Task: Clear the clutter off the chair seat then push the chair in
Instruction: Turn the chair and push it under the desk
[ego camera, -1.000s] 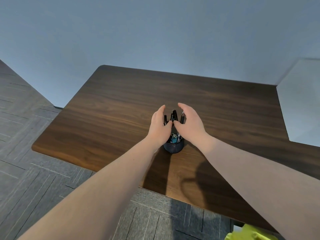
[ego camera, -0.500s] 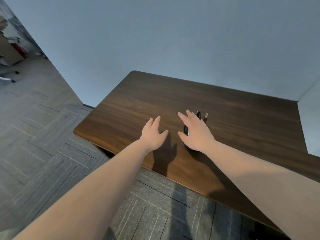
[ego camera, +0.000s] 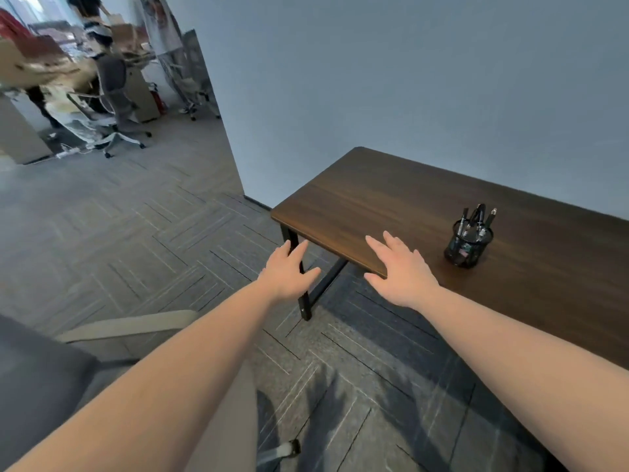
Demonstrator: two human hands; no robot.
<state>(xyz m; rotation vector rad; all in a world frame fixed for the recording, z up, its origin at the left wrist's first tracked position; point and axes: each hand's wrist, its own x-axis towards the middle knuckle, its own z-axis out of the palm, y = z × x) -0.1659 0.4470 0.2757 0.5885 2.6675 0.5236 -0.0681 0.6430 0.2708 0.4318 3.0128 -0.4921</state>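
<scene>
Both hands are spread and empty, palms down, at mid-frame: the left hand (ego camera: 289,272) over the grey carpet, the right hand (ego camera: 400,274) above the dark wooden surface (ego camera: 391,195) near its edge. The black mesh pen cup (ego camera: 468,241) stands upright on that surface, right of the right hand, apart. The grey chair (ego camera: 51,386) fills the lower left.

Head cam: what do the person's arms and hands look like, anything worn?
Two bare forearms come in from the bottom edge, no sleeves in view. The left hand and right hand have no gloves. No rings, watch or wristband can be made out, and no cables or markings on either arm.
</scene>
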